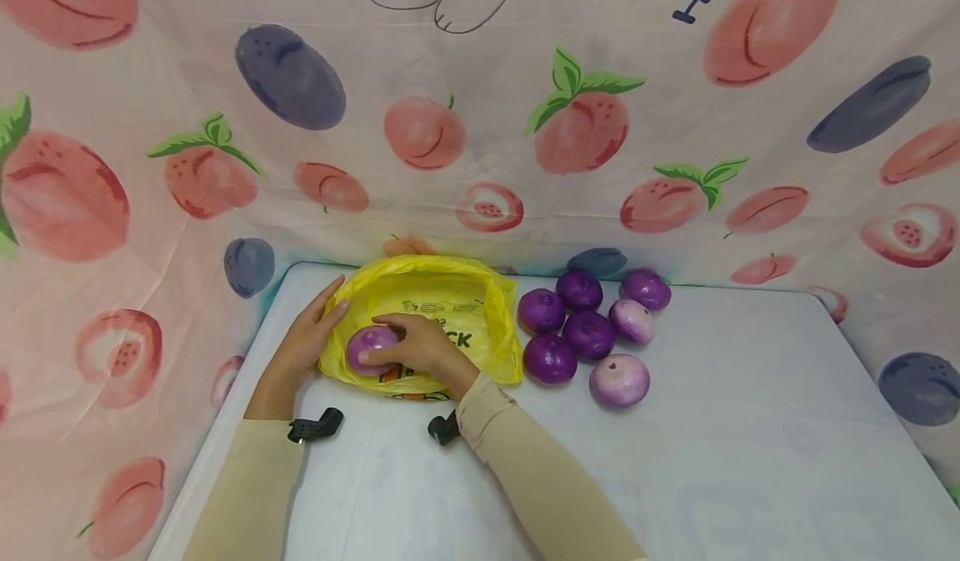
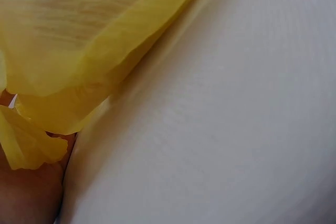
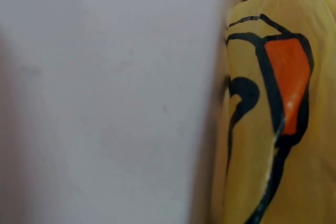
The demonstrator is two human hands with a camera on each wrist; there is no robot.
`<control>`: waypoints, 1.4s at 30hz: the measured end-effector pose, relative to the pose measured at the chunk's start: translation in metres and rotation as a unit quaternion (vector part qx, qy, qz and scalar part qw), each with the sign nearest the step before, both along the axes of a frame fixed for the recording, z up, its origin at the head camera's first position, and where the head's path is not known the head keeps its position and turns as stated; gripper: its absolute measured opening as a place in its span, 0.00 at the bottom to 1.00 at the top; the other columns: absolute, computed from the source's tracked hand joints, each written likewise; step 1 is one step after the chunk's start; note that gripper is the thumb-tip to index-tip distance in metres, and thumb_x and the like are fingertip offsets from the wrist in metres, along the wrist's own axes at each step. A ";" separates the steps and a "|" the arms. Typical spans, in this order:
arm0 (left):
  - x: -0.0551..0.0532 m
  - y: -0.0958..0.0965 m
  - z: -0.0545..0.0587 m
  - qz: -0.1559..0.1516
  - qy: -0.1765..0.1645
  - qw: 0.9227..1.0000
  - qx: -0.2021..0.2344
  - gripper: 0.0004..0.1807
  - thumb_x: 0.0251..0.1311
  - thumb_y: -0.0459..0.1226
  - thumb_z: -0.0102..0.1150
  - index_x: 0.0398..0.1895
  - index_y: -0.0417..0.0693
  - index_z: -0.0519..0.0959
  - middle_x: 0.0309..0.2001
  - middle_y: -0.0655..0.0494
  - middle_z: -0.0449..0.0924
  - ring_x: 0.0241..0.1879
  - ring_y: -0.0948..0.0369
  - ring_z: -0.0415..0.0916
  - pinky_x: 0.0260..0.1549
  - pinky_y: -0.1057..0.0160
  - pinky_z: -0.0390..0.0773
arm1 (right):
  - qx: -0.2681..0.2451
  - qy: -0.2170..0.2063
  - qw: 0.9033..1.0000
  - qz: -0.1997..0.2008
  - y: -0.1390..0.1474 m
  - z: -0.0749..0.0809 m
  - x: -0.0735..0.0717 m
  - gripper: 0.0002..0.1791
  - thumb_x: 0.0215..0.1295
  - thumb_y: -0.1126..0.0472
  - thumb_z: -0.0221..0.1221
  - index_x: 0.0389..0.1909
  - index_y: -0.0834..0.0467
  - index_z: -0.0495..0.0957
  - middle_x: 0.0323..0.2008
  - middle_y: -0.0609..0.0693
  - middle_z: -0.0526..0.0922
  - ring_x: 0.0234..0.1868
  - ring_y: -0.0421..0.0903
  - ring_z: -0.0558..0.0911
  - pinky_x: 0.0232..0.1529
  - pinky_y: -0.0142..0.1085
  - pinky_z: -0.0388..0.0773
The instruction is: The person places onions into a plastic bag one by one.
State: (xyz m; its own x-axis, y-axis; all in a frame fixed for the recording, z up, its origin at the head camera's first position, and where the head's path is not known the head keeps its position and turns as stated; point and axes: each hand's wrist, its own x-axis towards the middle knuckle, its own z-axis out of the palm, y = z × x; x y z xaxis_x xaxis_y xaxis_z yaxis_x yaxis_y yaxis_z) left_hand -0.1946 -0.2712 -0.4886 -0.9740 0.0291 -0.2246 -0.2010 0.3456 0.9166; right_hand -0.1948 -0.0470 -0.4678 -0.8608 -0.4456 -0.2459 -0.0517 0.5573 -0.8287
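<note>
"While the left hand (image 1: 303, 334) rests at the left rim of the yellow bag (image 1: 508, 336), how is this step best done?"

"I'd hold that rim outward, lower the onion (image 1: 362, 344) gently, and let go only once it sits steady, so the thin plastic doesn't get dragged along."

"And the grips?"

"On the left, the fingers look fairly straight; whether the thumb pinches the plastic, I can't tell. Next, the right hand (image 1: 423, 344) has its thumb and fingers curved round the onion, within the bag's mouth near the left side. Whether it touches bottom isn't clear."

"Further right?"

"Seven loose onions (image 1: 589, 336) sit on the white table (image 1: 750, 411) beside the bag, untouched by either hand."
</note>
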 end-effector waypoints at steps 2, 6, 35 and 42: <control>-0.001 0.001 0.000 0.000 0.000 1.000 -0.002 0.36 0.76 0.58 0.47 0.82 0.78 0.47 0.84 0.58 0.42 0.83 0.46 0.36 0.78 0.33 0.41 | -0.001 -0.003 1.000 -0.002 0.001 0.000 0.000 0.42 0.53 0.36 0.73 0.70 0.40 0.74 0.62 0.45 0.81 0.60 0.43 0.79 0.65 0.41 0.77; -0.004 0.002 -0.002 -0.001 0.000 1.000 -0.001 0.36 0.76 0.57 0.47 0.82 0.76 0.47 0.84 0.58 0.42 0.83 0.47 0.36 0.78 0.35 0.41 | -0.016 -0.008 1.000 -0.018 0.007 -0.001 0.000 0.45 0.53 0.34 0.73 0.71 0.43 0.73 0.62 0.48 0.82 0.62 0.45 0.79 0.64 0.43 0.78; 0.000 0.002 -0.001 0.008 -0.010 1.000 -0.017 0.37 0.72 0.63 0.47 0.81 0.81 0.48 0.84 0.60 0.40 0.83 0.48 0.35 0.78 0.35 0.42 | -0.124 0.011 0.989 -0.077 0.156 0.082 -0.003 0.36 0.60 0.40 0.70 0.70 0.43 0.74 0.62 0.47 0.81 0.61 0.48 0.82 0.64 0.51 0.78; 0.000 0.003 0.001 0.008 -0.010 1.000 -0.016 0.37 0.71 0.65 0.46 0.80 0.83 0.48 0.84 0.59 0.40 0.83 0.48 0.34 0.77 0.33 0.41 | -0.111 0.044 0.988 -0.102 0.200 0.091 -0.002 0.34 0.62 0.39 0.69 0.68 0.40 0.75 0.64 0.50 0.80 0.61 0.49 0.81 0.70 0.53 0.73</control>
State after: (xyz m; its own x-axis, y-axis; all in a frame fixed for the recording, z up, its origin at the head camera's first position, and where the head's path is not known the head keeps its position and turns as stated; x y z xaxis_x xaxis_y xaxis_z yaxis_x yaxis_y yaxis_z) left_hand -0.1943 -0.2679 -0.4876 -0.9695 0.0058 -0.2451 -0.2255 0.3709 0.9009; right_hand -0.1970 0.1533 -0.3772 -0.9519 -0.2951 -0.0828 -0.0334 0.3686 -0.9290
